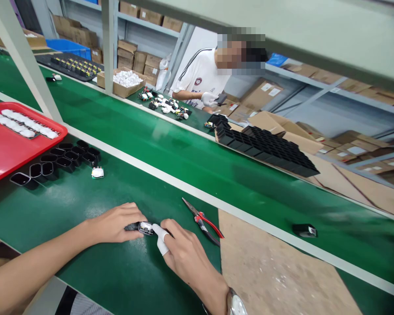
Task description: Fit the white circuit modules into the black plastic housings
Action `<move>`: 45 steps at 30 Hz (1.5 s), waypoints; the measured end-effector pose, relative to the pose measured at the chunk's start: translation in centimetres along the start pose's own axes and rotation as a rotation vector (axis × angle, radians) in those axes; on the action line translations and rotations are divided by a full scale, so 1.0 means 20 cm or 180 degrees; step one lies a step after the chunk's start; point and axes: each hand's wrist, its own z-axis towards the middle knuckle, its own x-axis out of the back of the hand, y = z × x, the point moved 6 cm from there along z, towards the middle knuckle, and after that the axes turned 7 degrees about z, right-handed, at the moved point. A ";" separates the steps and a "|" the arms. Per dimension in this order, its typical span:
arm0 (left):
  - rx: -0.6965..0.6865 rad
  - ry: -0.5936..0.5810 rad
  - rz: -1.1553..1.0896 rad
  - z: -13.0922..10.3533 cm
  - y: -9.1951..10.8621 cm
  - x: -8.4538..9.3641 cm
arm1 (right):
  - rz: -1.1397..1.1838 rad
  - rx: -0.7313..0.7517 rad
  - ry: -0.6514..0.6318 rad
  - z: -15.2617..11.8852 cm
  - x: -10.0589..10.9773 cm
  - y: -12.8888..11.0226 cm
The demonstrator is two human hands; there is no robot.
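My left hand (123,222) is closed around a small black plastic housing (131,227), which lies tilted just above the green worktop. A white and silver circuit part (146,228) shows in its open end. From the other side my right hand (184,245) pinches at that end, with white covers (162,240) on its thumb and a finger. Its fingertips touch the rim, and the exact grip is partly hidden. Long-nose pliers (202,221) with red and black handles lie beyond my right hand. One loose circuit board with a white top (97,173) rests farther left.
Several empty black housings (65,163) stand beside a red tray (26,151) of white-topped boards. A cardboard sheet (276,267) lies at right. Across the green conveyor belt (184,153), carrying a black housing (304,230), a gloved co-worker (203,78) works near stacked black housings (265,146).
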 end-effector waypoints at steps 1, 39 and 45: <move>-0.0009 0.0010 0.0015 0.00 0.00 0.00 | 0.0019 0.0001 0.0031 -0.01 0.01 0.01; 0.0033 -0.0075 -0.0007 0.01 0.01 0.00 | 0.1347 -0.0482 0.0333 -0.09 -0.11 0.12; 0.0010 0.0108 0.0407 -0.04 0.02 0.02 | 0.0000 -0.0644 0.0289 -0.19 -0.14 0.26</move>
